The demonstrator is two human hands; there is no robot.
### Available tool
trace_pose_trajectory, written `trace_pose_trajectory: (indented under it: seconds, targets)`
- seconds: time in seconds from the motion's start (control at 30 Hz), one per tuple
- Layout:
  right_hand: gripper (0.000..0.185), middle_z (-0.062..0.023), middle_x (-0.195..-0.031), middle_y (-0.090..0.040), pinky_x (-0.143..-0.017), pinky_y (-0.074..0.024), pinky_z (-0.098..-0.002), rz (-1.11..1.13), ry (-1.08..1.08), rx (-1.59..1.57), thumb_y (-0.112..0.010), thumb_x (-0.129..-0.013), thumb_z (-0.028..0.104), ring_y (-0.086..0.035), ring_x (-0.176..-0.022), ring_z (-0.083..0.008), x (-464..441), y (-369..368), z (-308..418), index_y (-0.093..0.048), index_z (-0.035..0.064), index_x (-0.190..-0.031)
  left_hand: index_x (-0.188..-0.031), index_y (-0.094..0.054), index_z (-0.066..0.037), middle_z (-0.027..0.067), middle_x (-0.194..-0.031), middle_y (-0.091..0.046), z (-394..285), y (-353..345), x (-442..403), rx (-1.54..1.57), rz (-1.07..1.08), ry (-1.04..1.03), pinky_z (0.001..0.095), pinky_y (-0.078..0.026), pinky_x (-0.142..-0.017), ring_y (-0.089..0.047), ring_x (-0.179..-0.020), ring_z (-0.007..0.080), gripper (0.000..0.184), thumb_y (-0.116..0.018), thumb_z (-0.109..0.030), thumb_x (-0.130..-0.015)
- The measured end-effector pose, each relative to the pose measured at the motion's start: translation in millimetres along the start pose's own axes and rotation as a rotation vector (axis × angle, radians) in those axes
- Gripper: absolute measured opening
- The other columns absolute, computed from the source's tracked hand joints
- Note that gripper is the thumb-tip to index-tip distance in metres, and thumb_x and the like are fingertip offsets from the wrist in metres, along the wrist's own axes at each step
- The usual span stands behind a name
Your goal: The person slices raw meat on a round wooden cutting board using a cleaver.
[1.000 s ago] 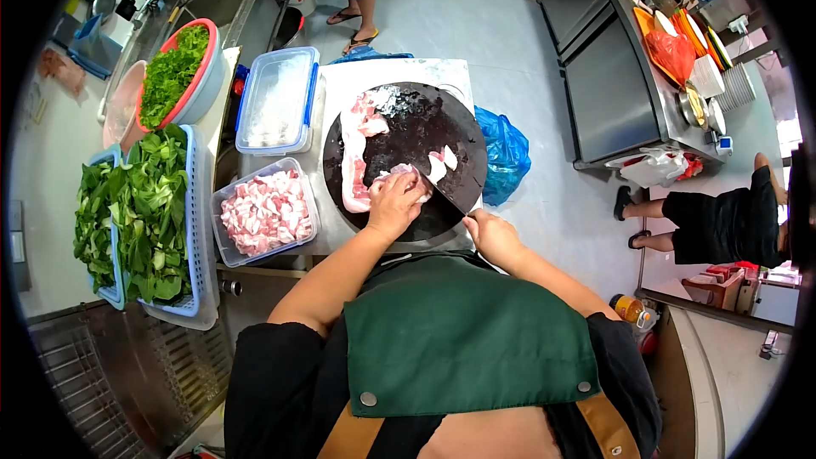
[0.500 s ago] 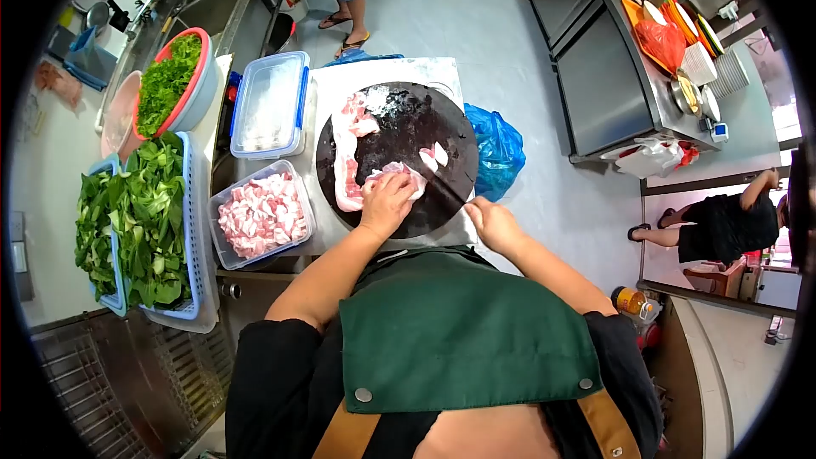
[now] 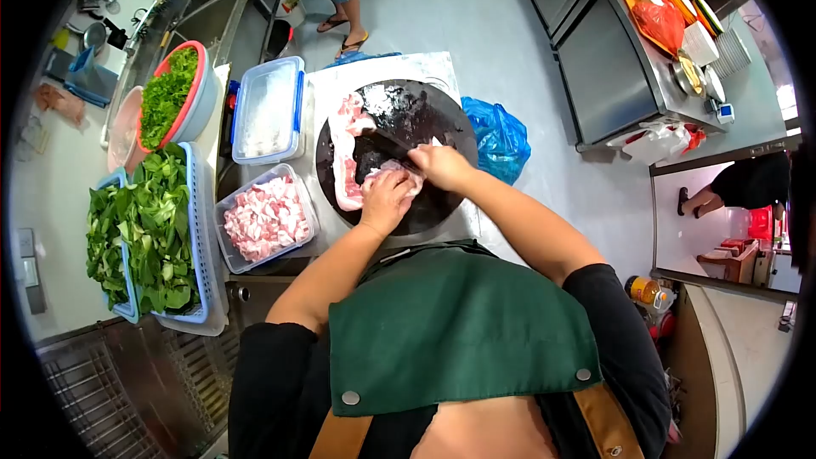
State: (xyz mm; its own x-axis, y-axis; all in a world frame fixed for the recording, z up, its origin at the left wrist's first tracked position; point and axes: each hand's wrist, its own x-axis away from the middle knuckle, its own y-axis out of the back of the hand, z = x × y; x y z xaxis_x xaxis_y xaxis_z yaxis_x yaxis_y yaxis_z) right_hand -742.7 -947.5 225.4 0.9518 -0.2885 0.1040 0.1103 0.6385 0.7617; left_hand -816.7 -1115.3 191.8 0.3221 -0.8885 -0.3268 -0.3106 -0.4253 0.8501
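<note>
On the round dark chopping board [image 3: 425, 119], my left hand [image 3: 387, 206] presses down on a piece of raw pork [image 3: 414, 180], its fingers bent over the meat. My right hand [image 3: 440, 166] is closed round the handle of a knife [image 3: 393, 141]. The dark blade points up and left across the board, just beyond the held piece, and is hard to make out against the wet surface. A long strip of pork [image 3: 344, 161] lies along the board's left side, apart from the knife hand. Small cut slices near my right hand are mostly hidden by it.
Left of the board stand a tub of diced pork [image 3: 265, 219] and a lidded plastic box [image 3: 268, 110]. Further left are baskets of leafy greens [image 3: 157, 229] and a bowl of lettuce [image 3: 170, 102]. A blue plastic bag [image 3: 497, 140] sits at right. Another person's legs [image 3: 344, 13] show ahead.
My right hand has moved up and left with the knife, from the board's lower right edge to beside the held pork. The left hand stays on the meat.
</note>
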Motion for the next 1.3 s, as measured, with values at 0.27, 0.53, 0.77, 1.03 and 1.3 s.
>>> trace_pose_trajectory:
  seconds: [0.27,0.53,0.77,1.03,1.3]
  targets:
    - [0.031,-0.0244,-0.076,-0.061,-0.065,-0.0462,-0.0490,0.055,-0.210,0.084,-0.045,-0.090,0.034,-0.059,-0.073,-0.0410,96,17,4,-0.054,0.0040,-0.085,-0.095,-0.061,-0.018,0.0001,-0.102,-0.055,-3,2,-3,-0.011,-0.056,0.020,0.0394,-0.033,-0.082,-0.051,-0.101,0.0210,0.032,-0.068,-0.014,-0.063]
    - [0.038,-0.0201,-0.077,-0.063,-0.066,-0.0476,-0.0483,-0.036,-0.173,0.068,-0.045,-0.089,0.039,-0.061,-0.073,-0.0387,41,-7,24,-0.059,0.0040,-0.083,-0.089,-0.061,-0.018,0.0019,-0.095,-0.053,2,-7,0,-0.033,-0.051,0.037,0.0422,-0.034,-0.080,-0.050,-0.097,0.0227,0.023,-0.068,-0.018,-0.067]
    - [0.036,-0.0227,-0.072,-0.060,-0.060,-0.0464,-0.0503,-0.019,-0.230,0.176,-0.046,-0.089,0.038,-0.059,-0.068,-0.0417,103,2,-1,-0.054,0.0031,-0.085,-0.087,-0.062,-0.015,0.0067,-0.102,-0.053,12,-16,5,0.077,0.116,0.032,0.0447,-0.037,-0.079,-0.050,-0.099,0.0256,0.025,-0.063,-0.015,-0.062]
    - [0.044,-0.0236,-0.070,-0.061,-0.060,-0.0479,-0.0472,-0.207,-0.021,-0.015,-0.038,-0.091,0.037,-0.060,-0.063,-0.0396,49,-17,-20,-0.058,-0.0002,-0.078,-0.088,-0.064,-0.016,0.0049,-0.094,-0.057,-4,11,-2,-0.028,0.095,-0.074,0.0422,-0.040,-0.076,-0.054,-0.090,0.0261,0.030,-0.064,-0.041,-0.072]
    - [0.037,-0.0086,-0.055,-0.053,-0.042,-0.0428,-0.0314,-0.265,-0.275,-0.617,-0.037,-0.094,0.031,-0.052,-0.043,-0.0174,113,12,2,-0.052,0.0007,-0.079,-0.113,-0.052,-0.014,0.0123,-0.118,-0.050,18,-17,-66,0.159,0.291,0.243,0.0416,-0.044,-0.085,-0.051,-0.105,0.0319,0.038,-0.061,-0.025,-0.077]
